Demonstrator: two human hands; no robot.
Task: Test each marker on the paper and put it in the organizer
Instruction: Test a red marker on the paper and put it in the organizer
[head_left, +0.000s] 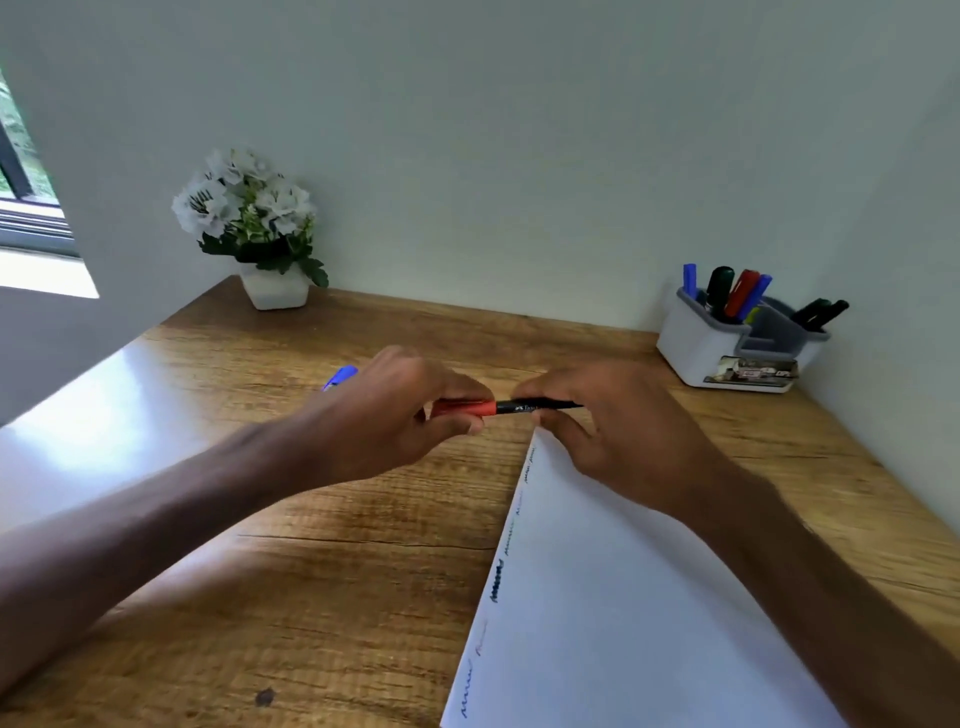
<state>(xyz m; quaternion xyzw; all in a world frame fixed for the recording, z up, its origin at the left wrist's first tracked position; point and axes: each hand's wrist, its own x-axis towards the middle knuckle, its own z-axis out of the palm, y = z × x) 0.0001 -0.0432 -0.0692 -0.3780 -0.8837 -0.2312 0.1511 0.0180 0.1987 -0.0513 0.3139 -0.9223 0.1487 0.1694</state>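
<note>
**Hazards**

- The left hand (400, 410) and the right hand (613, 431) hold opposite ends of one marker (524, 407). If the red cap (462, 408) releases suddenly, the hands are likely to jerk apart. An exposed tip could then streak the fingers or the table (337, 571).
- It cannot be determined whether the cap is coming off or going on. If it is going on, incomplete seating would let the tip dry out in storage.
- The paper (623, 597) lies under the right hand and forearm. A sharp pull could drag the sheet askew.
- A blue marker (340, 375) lies on the table just behind the left hand. A backward movement of that hand could knock it and set it rolling.
- The organizer (696, 353) stands well apart, beyond and to the outside of the right hand. Its left compartment is crowded with markers (740, 293), so insertion there may jam.

**Condition of the marker**

- The marker is slim, with a black barrel bearing pale lettering and a red cap.
- It is held level, clear of the table, bridging the gap between the two hands, just beyond the paper's far corner.
- The left hand's fingers curl round the cap. The right hand pinches the barrel between thumb and fingers.
- The tip is not visible.
- Test scribbles (498, 579) run along the paper's edge on the left-hand side.
</note>
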